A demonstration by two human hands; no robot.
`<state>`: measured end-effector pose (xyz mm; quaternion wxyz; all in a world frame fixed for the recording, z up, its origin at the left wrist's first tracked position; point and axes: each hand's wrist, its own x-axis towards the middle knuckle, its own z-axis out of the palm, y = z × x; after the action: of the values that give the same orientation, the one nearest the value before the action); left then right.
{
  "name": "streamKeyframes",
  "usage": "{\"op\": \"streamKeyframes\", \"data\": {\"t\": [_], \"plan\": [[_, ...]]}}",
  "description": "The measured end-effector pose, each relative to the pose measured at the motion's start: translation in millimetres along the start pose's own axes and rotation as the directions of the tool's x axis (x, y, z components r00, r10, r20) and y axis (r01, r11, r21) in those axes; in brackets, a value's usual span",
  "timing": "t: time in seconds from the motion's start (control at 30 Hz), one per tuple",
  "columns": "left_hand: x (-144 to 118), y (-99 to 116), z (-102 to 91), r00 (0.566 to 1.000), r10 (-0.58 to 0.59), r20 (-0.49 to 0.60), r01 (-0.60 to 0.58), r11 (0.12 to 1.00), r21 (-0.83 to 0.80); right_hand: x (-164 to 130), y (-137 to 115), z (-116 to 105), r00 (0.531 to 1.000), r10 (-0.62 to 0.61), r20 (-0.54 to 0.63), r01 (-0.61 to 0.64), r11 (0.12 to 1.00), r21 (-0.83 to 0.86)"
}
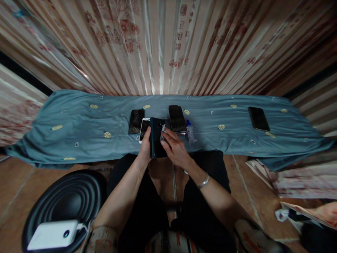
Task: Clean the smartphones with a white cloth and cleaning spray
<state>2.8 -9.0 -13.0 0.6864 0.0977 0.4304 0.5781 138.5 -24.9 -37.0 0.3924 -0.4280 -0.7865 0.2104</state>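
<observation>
Curtain (163, 45): pleated, printed with red motifs, it hangs behind everything and closes off the far side.
Cloth (79, 119): a teal sheet with small yellow patches, spread over a low surface so the devices lie on something soft; its near edge droops toward the tiled floor (15, 186).
Black stool (65, 200): round and ribbed, at the person's left; a white power bank (52, 234) rests on its near edge with a cable running off it, close enough to grab.
Phones in a row: a dark phone (136, 121) and a white-edged phone (144, 128) lie flat left of the hands, two stacked phones (177, 118) just right of them, all within easy reach.
Lone phone (258, 118): face up, well apart on the right of the cloth.
Held phone (157, 142): dark green, back up, lifted at the cloth's near edge above the person's lap.
Left hand (145, 149): wrapped around the phone's left side, thumb up along the edge, steadying it.
Right hand (175, 149): fingers curled over the phone's right edge, pinching a small clear film or wipe (163, 130) against it; which one I cannot tell.
Small spray bottle (190, 130): blue cap, lying just right of the right hand.
Bracelet (204, 181): silver, on the right wrist.
</observation>
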Motion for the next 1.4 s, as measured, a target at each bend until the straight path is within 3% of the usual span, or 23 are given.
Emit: {"op": "streamKeyframes", "data": {"t": [0.23, 0.37, 0.8, 0.97, 1.27, 1.4], "plan": [[-3.2, -6.8, 2.4, 0.999, -0.028, 0.026, 0.028, 0.999, 0.022, 4.6, 9.9, -2.2, 0.997, 0.049, -0.051, -0.05, 0.999, -0.013], [-4.0, -13.7, 2.7, 0.999, 0.011, 0.052, -0.014, 0.999, 0.047, 6.6, 13.2, -5.6, 0.993, 0.072, -0.089, -0.075, 0.997, -0.031], [-9.2, -24.6, 3.6, 0.996, -0.009, 0.093, 0.004, 0.998, 0.058, 7.1, 11.8, -11.4, 0.994, 0.026, -0.107, -0.028, 0.999, -0.02], [-6.1, -33.1, -0.6, 0.994, 0.067, 0.092, -0.073, 0.995, 0.065, 6.4, 5.6, -14.3, 0.997, -0.004, -0.082, 0.005, 1.0, 0.005], [-15.4, -24.7, 5.6, 0.993, 0.012, 0.117, -0.014, 1.0, 0.02, 2.1, -7.2, -12.6, 0.996, -0.052, -0.069, 0.053, 0.998, 0.013], [-6.6, -20.4, -0.1, 0.991, 0.092, 0.098, -0.094, 0.995, 0.013, -1.5, -10.7, -4.1, 0.998, -0.044, -0.036, 0.044, 0.999, 0.018]]}}
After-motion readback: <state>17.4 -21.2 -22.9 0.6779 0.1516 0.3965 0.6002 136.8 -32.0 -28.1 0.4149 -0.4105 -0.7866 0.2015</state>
